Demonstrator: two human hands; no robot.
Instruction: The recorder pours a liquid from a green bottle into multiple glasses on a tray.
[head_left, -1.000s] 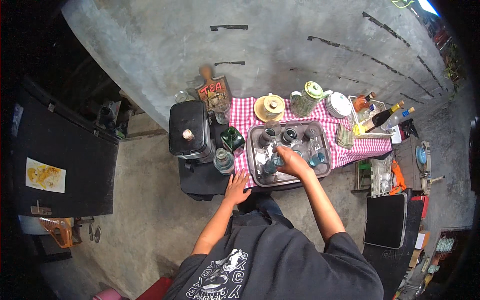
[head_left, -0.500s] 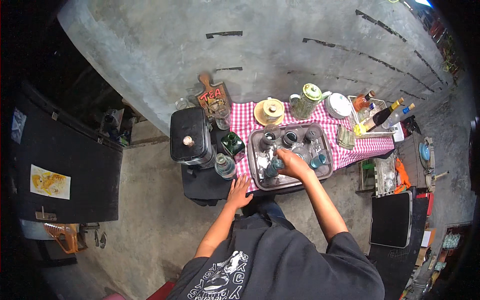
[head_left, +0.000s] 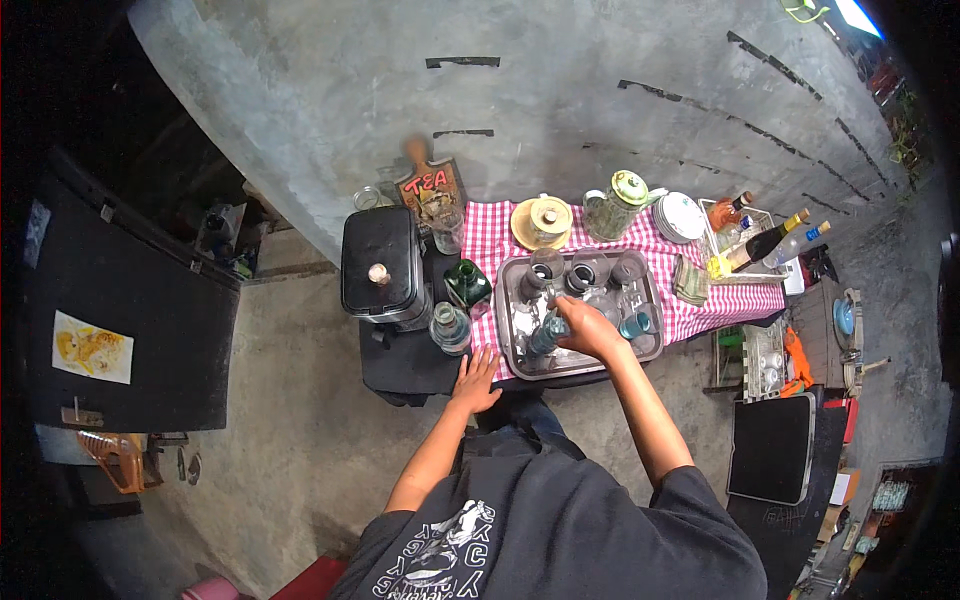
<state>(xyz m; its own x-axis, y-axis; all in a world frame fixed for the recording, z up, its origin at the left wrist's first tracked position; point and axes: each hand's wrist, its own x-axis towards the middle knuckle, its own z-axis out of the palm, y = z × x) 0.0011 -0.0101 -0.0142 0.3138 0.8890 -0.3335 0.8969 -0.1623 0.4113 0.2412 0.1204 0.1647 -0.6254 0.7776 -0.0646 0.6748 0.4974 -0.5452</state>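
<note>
My right hand [head_left: 592, 330] is closed around a blue drinking glass [head_left: 547, 336] at the near left part of a grey serving tray [head_left: 507, 330]. Whether the glass touches the tray floor is hard to make out. A second blue glass [head_left: 635, 325] sits near the tray's right side. Several clear glasses stand along its far side, among them one with dark contents or a dark base [head_left: 581, 277]. My left hand [head_left: 478, 380] lies flat, fingers apart, on the table's near edge beside a clear glass bottle [head_left: 450, 330]. A green glass bottle [head_left: 467, 285] is just beyond that.
Left of the tray stands a black lidded container [head_left: 380, 260]. Behind are a lidded cup on a yellow saucer [head_left: 545, 222], a patterned lidded jug [head_left: 616, 207], stacked white plates [head_left: 679, 217] and a white basket of bottles [head_left: 768, 232]. A folded cloth [head_left: 691, 280] lies right of the tray.
The view has tilted slightly. My right hand keeps its hold on the blue glass, and my left hand stays resting at the table edge.
</note>
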